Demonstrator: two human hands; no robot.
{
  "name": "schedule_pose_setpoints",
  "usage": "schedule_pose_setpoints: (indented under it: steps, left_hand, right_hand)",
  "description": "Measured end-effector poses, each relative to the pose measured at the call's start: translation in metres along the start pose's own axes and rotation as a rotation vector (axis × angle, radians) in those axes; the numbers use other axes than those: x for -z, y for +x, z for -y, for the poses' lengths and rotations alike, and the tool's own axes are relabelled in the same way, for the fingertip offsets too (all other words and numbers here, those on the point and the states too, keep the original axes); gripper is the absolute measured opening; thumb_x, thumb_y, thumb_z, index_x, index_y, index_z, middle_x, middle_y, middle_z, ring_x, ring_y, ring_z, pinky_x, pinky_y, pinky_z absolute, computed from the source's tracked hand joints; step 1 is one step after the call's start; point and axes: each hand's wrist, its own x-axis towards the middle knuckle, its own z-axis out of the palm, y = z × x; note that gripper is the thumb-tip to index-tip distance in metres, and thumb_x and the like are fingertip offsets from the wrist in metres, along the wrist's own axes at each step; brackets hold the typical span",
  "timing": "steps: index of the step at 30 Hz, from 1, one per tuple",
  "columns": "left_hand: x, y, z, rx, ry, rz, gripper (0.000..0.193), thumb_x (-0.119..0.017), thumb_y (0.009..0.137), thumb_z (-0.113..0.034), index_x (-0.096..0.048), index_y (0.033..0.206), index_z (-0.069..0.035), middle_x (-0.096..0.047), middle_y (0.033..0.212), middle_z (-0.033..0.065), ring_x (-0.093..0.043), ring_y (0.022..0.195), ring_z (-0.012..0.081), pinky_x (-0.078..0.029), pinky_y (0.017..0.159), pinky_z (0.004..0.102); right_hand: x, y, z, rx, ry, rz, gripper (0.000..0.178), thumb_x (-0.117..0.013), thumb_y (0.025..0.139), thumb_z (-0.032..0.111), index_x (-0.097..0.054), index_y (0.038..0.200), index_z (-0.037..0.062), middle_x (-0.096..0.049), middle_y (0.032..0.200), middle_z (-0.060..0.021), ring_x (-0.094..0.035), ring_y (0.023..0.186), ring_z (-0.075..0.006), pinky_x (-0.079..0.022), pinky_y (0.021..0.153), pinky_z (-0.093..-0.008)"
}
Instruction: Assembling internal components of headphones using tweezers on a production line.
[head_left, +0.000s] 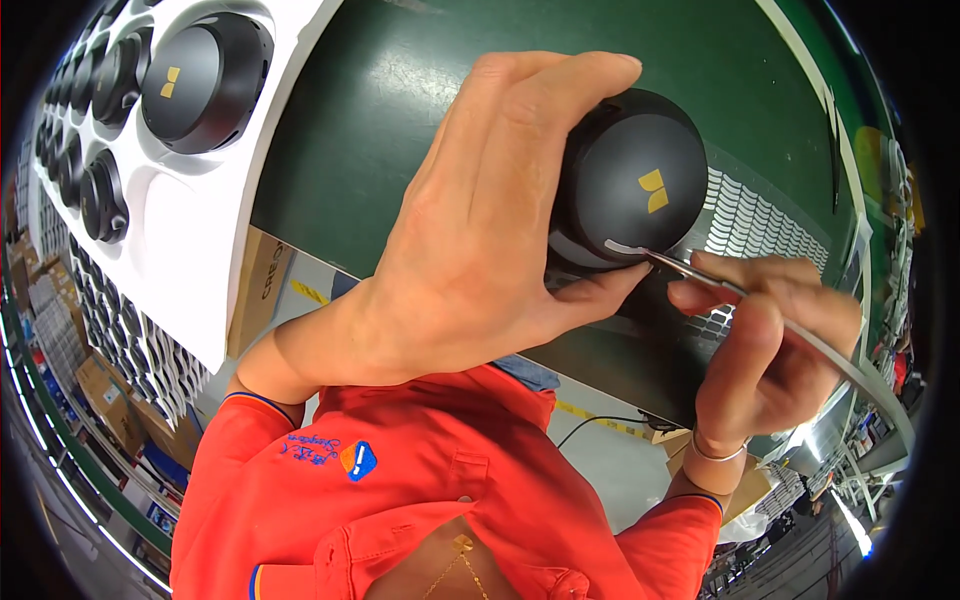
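A round black device (625,165) with a domed, matte face and a small yellow mark is gripped in my left hand (470,210). My fingers reach over its far edge and my thumb lies along its near edge. Between the thumb and fingers of my right hand (775,340) is a pair of metal tweezers (700,275). Their tips meet the device's near rim, at the end of a small pale curved strip (625,247). I cannot tell whether the tips pinch this strip or only touch it. Part of the device's underside is hidden behind my left hand.
On the left, a white moulded tray (180,260) holds several similar black devices (195,85) in its hollows. A sheet with rows of pale cells (765,220) lies on the dark green worktop (400,100) beyond my right hand. A cardboard box (262,290) stands below the tray's edge.
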Motion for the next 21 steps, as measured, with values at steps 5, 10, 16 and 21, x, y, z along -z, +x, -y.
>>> schedule_pose_setpoints:
  steps: [5, 10, 16, 21]
  left_hand:
    - [0.005, -0.002, 0.001, 0.039, -0.024, 0.103, 0.093, -0.089, 0.057, -0.005, -0.037, 0.134, 0.005, -0.050, 0.127, 0.0171, -0.058, 0.116, 0.0264, -0.051, 0.096, 0.0354]
    - [0.011, -0.006, 0.001, 0.097, -0.056, 0.144, 0.094, -0.088, 0.057, -0.005, -0.037, 0.134, 0.005, -0.050, 0.127, 0.0175, -0.057, 0.117, 0.0262, -0.049, 0.099, 0.0356]
    - [0.011, -0.005, 0.001, 0.104, -0.085, 0.140, 0.094, -0.087, 0.057, -0.005, -0.036, 0.135, 0.005, -0.049, 0.127, 0.0176, -0.057, 0.117, 0.0260, -0.048, 0.100, 0.0356]
    - [0.008, -0.002, -0.001, 0.075, -0.075, 0.143, 0.091, -0.087, 0.057, -0.004, -0.039, 0.134, 0.005, -0.049, 0.127, 0.0174, -0.057, 0.116, 0.0262, -0.048, 0.100, 0.0357]
  right_hand:
    - [0.023, -0.002, 0.007, 0.303, -0.249, 0.307, 0.030, -0.061, 0.095, 0.015, -0.044, 0.117, 0.0019, -0.066, 0.095, -0.0296, -0.069, 0.072, -0.0298, -0.057, 0.062, -0.0362]
    - [0.004, -0.014, 0.004, 0.442, -0.365, 0.191, 0.034, -0.062, 0.094, 0.017, -0.043, 0.120, 0.0057, -0.065, 0.104, -0.0282, -0.069, 0.078, -0.0335, -0.057, 0.063, -0.0410]
    - [0.001, -0.015, 0.008, 0.400, -0.365, 0.174, 0.034, -0.061, 0.095, 0.020, -0.041, 0.120, 0.0094, -0.065, 0.102, -0.0264, -0.069, 0.076, -0.0331, -0.057, 0.063, -0.0407]
    - [0.006, -0.009, 0.018, 0.371, -0.420, 0.179, 0.031, -0.061, 0.095, 0.019, -0.041, 0.116, 0.0086, -0.066, 0.101, -0.0254, -0.070, 0.073, -0.0320, -0.057, 0.063, -0.0390]
